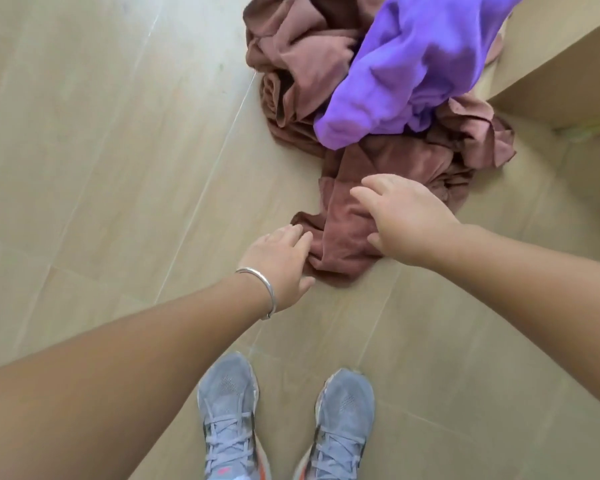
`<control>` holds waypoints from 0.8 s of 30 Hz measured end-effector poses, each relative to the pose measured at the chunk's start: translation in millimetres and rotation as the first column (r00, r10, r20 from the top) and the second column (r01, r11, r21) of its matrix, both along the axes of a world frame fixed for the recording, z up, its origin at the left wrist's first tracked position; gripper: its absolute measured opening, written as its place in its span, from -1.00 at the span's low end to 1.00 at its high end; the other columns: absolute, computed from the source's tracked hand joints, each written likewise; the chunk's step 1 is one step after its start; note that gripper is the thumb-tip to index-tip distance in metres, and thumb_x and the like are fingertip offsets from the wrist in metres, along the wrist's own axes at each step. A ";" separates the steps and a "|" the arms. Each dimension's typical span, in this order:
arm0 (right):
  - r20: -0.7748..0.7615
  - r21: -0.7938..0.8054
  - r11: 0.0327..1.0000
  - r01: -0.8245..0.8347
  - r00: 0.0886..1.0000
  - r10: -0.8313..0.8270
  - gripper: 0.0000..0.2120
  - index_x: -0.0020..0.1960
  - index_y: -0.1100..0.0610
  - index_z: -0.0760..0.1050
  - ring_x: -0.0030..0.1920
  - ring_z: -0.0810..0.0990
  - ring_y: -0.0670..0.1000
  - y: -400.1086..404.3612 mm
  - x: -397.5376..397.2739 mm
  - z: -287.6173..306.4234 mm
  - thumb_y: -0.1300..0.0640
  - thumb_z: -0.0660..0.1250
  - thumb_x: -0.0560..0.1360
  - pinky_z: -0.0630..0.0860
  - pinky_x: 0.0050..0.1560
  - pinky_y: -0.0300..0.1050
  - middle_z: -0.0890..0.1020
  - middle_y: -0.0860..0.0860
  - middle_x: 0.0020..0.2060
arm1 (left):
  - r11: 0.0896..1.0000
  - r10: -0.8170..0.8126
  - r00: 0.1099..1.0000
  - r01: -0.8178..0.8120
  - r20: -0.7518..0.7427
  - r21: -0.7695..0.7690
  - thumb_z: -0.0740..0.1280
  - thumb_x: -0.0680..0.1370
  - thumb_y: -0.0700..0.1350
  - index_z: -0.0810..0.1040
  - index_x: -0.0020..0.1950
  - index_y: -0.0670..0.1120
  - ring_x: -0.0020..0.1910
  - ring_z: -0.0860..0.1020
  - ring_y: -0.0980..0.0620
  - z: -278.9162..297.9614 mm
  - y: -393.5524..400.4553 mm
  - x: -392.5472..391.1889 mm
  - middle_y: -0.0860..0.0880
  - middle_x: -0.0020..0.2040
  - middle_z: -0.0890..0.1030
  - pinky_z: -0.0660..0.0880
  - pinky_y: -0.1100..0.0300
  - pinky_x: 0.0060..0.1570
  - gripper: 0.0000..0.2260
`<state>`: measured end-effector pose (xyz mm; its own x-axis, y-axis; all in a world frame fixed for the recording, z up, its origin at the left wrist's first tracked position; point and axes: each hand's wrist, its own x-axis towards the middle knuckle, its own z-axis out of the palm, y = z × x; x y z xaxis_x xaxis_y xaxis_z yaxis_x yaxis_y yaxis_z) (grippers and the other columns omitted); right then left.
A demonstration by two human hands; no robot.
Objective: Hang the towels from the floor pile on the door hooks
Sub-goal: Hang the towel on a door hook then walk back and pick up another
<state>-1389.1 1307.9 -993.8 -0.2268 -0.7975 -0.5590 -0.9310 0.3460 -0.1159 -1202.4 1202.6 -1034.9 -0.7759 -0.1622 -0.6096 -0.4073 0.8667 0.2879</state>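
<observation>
A pile of crumpled towels lies on the tiled floor. A purple towel [409, 67] rests on top of several brown ones [302, 46]. The nearest brown towel [347, 233] spreads toward my feet. My left hand [281, 261], with a silver bangle on the wrist, touches that towel's left edge with fingers apart. Over the same towel's right part, my right hand [406, 220] hovers with spread fingers; whether it grips the cloth is hidden. No door hooks are in view.
Beige floor tiles [101, 150] stretch to the left. A beige wall base or door frame [551, 57] rises at the upper right, right beside the pile. My two grey sneakers [284, 417] stand at the bottom centre.
</observation>
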 end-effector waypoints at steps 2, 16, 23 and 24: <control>-0.032 -0.032 0.993 -0.112 0.993 0.111 -0.38 0.42 0.13 0.32 0.46 0.20 0.14 -9.5 -4.3 -32.2 0.16 0.39 0.39 0.22 0.41 0.05 0.34 0.10 0.41 | 1.000 0.002 0.999 -0.004 -0.039 -0.029 0.24 0.56 0.17 0.04 0.56 -0.10 0.55 -0.01 -0.05 -32.3 3.0 -4.3 -0.09 0.57 0.04 0.06 0.06 0.48 -0.30; -0.305 0.227 0.946 -0.233 0.905 0.296 -0.76 0.14 0.07 0.48 0.12 0.53 0.14 -41.7 -14.7 -48.5 0.21 0.22 0.49 0.24 -0.05 -0.05 0.59 0.05 0.05 | 0.993 0.051 0.999 -0.052 -0.009 -0.102 -0.08 0.66 0.07 0.05 0.57 0.03 0.56 -0.13 -0.01 -78.0 11.8 7.6 -0.01 0.60 -0.05 -0.13 -0.22 0.45 -0.54; -0.322 0.326 0.910 -0.255 0.875 0.360 -0.78 0.06 -0.02 0.54 0.04 0.55 0.08 -66.8 -0.1 71.4 0.14 0.31 0.42 0.22 -0.07 -0.08 0.58 -0.01 0.01 | 0.987 0.155 0.973 -0.159 -0.169 -0.009 0.07 0.64 -0.03 0.34 0.45 0.08 0.50 0.19 0.09 39.2 -45.5 48.4 0.09 0.49 0.32 -0.04 0.03 0.48 -0.63; -0.319 0.313 0.909 -0.275 0.871 0.373 -0.79 0.03 -0.03 0.53 0.02 0.55 0.08 -75.9 2.0 92.8 0.14 0.31 0.41 0.23 -0.08 -0.08 0.59 -0.02 0.00 | 0.984 0.176 0.964 -0.178 -0.200 0.005 0.07 0.62 -0.03 0.43 0.38 0.07 0.47 0.25 0.09 62.7 -56.1 51.6 0.09 0.43 0.41 -0.01 0.06 0.47 -0.65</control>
